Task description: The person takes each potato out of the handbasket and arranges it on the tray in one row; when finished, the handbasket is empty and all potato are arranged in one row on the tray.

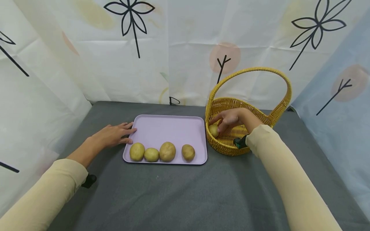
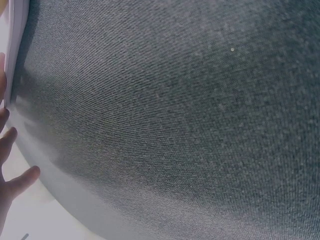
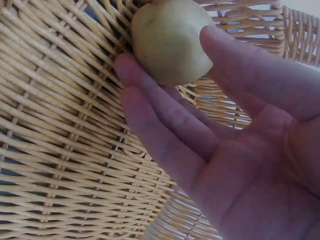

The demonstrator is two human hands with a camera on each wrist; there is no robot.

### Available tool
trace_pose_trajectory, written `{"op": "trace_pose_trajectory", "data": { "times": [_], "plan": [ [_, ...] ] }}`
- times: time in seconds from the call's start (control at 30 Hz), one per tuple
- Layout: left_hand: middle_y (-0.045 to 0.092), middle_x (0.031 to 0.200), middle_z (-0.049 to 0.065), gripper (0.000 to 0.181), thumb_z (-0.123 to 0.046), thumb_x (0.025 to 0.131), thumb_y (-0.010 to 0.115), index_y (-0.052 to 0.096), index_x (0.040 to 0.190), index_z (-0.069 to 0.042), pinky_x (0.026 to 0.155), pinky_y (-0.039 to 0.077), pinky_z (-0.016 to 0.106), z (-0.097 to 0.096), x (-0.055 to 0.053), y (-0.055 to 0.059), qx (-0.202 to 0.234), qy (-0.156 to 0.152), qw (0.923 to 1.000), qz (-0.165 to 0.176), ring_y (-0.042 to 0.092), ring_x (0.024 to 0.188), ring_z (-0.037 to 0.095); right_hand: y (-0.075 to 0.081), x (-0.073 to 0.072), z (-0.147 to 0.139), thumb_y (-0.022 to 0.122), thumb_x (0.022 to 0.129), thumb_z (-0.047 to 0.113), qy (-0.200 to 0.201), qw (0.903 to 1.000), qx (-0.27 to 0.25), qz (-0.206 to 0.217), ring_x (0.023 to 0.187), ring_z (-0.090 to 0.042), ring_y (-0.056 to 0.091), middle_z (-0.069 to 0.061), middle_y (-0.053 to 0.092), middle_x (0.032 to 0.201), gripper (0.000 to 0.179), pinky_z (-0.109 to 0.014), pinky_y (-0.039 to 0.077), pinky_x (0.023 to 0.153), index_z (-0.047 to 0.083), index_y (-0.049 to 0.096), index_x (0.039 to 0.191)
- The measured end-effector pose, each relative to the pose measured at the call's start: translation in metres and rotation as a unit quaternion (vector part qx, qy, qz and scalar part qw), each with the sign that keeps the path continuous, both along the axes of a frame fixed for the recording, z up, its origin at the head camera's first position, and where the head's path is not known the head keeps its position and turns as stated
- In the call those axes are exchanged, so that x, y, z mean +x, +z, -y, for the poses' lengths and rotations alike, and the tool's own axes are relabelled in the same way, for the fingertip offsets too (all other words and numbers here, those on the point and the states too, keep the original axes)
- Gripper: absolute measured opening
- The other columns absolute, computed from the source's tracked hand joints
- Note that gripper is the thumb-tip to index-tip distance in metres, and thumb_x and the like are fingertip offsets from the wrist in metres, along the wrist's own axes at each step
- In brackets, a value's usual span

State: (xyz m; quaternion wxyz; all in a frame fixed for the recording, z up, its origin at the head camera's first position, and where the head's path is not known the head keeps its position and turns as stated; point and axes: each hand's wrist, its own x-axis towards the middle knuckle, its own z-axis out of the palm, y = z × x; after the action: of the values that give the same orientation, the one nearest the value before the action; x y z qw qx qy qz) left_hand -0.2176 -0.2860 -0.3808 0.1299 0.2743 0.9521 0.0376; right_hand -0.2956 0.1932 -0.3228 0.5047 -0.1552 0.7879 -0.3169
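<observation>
Inside the yellow wicker basket (image 1: 228, 103), my right hand (image 1: 231, 119) holds a potato (image 1: 214, 131) near the basket's left wall. The right wrist view shows the thumb (image 3: 250, 65) against one side of this pale potato (image 3: 170, 42) and fingers along its other side. My left hand (image 1: 114, 135) has its fingers spread, with fingertips at the left rim of a lilac tray (image 1: 170, 128). Along the tray's near side lie several potatoes: a larger one (image 1: 167, 151) in the middle and one (image 1: 188, 152) apart on the right.
A dark grey cloth (image 1: 173, 192) covers the table. The basket stands just right of the tray, its tall arched handle (image 1: 254, 69) rising over my right forearm. A white patterned curtain (image 1: 185, 64) hangs behind the table and along both sides.
</observation>
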Motion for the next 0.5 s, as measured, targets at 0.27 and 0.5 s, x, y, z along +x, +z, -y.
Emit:
{"op": "trace_pose_trajectory", "data": {
  "times": [0.27,0.5],
  "plan": [
    [0.035,0.154,0.027,0.063,-0.041,0.097,0.060,0.048,0.147,-0.003,0.096,0.031,0.076,-0.0013,-0.0015,0.0016,-0.004,-0.003,1.0000,0.001,0.032,0.140,0.049,-0.0034,-0.0010,0.0009,0.064,0.094,0.004,0.005,0.9999,0.001,-0.014,0.104,-0.023,0.061,-0.018,0.057,0.118,0.059,-0.041,0.049,0.099,-0.001,0.037,0.147],
    [0.036,0.153,0.028,0.063,-0.041,0.097,0.061,0.048,0.146,-0.003,0.094,0.033,0.076,-0.0012,0.0003,0.0027,-0.001,-0.008,1.0000,0.001,0.033,0.140,0.050,0.0042,0.0026,0.0007,0.067,0.094,0.007,0.034,0.9981,-0.005,-0.052,0.101,-0.025,0.065,-0.019,0.061,0.117,0.056,-0.042,0.051,0.096,0.001,0.041,0.143]
  ]
}}
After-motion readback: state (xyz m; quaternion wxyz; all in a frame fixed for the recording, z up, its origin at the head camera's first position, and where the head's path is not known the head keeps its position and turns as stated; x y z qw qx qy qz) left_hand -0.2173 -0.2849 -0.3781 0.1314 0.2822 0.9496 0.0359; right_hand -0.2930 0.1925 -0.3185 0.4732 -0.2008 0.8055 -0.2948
